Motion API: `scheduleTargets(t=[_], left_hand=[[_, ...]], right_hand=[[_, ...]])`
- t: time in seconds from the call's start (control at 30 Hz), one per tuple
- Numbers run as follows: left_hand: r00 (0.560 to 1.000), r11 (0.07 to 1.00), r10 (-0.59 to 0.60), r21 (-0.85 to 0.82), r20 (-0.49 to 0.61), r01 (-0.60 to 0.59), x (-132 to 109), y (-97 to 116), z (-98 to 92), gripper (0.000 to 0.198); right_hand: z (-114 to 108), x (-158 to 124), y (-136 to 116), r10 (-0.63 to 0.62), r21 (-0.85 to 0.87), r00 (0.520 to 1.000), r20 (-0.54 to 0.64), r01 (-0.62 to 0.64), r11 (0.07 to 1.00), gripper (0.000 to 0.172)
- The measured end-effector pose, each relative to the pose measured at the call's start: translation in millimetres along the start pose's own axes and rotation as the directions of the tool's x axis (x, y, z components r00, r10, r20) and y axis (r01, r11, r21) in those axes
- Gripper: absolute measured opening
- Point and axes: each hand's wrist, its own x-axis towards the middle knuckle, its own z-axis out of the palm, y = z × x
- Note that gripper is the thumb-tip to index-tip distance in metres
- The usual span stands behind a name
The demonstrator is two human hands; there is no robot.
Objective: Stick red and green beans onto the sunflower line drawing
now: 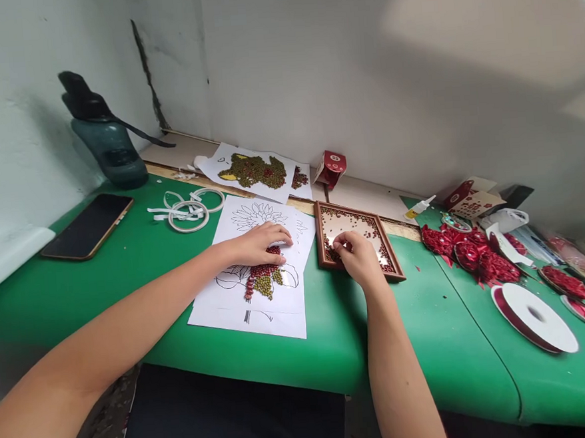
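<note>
Left hand (261, 242) lies palm down on a white paper sheet printed with a black flower outline (256, 268), fingers flat and loosely spread, gripping nothing; fingertips rest at the upper edge of a glued patch of dark red and green beans (263, 280) that fills the lower part of the drawing. The sheet sits on a green padded table top (141, 283), directly in front of the person. Right hand (358, 254) reaches into a shallow brown wooden picture frame used as a tray (399, 268), just beside the sheet on its right, holding loose small red beans (345, 218); thumb and forefinger are drawn together in a pinch among the beans, though whether a bean sits between them cannot be told. Further back, a second white sheet with a finished green and red bean picture (254, 170). To the left, a dark smartphone lying face up (89, 226), a dark green water bottle with black lid (105, 142), and coils of white tape (188, 209). To the right, a pile of red ribbon flowers (468, 253), a white spool of red ribbon (534, 315), and a small white glue bottle with yellow cap (419, 208).
</note>
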Motion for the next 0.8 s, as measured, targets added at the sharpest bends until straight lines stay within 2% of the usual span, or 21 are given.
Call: scheduleTargets(t=[0.07, 0.13, 0.23, 0.33, 0.47, 0.8], left_hand=[[1.000, 1.000, 0.000, -0.005, -0.002, 0.000, 0, 0, -0.4, 0.040], [1.000, 1.000, 0.017, -0.014, -0.004, -0.017, 1, -1, -0.6, 0.039], [0.999, 0.999, 0.041, -0.031, -0.005, -0.042, 1, -3, -1.2, 0.041], [1.000, 0.998, 0.029, -0.063, 0.006, -0.029, 0, -4, -2.7, 0.043], [1.000, 0.996, 0.004, -0.088, 0.029, -0.001, -1, -3, -5.4, 0.046], [0.999, 0.996, 0.011, -0.087, 0.037, -0.007, 1, -4, -6.0, 0.051]], right_hand=[[3, 0, -5, -0.019, 0.091, 0.994, -0.104, 0.029, 0.995, 0.011], [10, -1, -17, -0.094, 0.209, 0.987, -0.127, 0.119, 0.971, 0.012], [25, -6, -39, -0.316, 0.309, 0.949, 0.006, 0.299, 0.903, 0.013], [39, -10, -54, -0.445, 0.212, 0.886, 0.135, 0.413, 0.886, 0.011], [48, -11, -58, -0.445, 0.116, 0.881, 0.160, 0.431, 0.895, 0.009], [53, -10, -64, -0.425, 0.106, 0.883, 0.200, 0.412, 0.905, 0.012]])
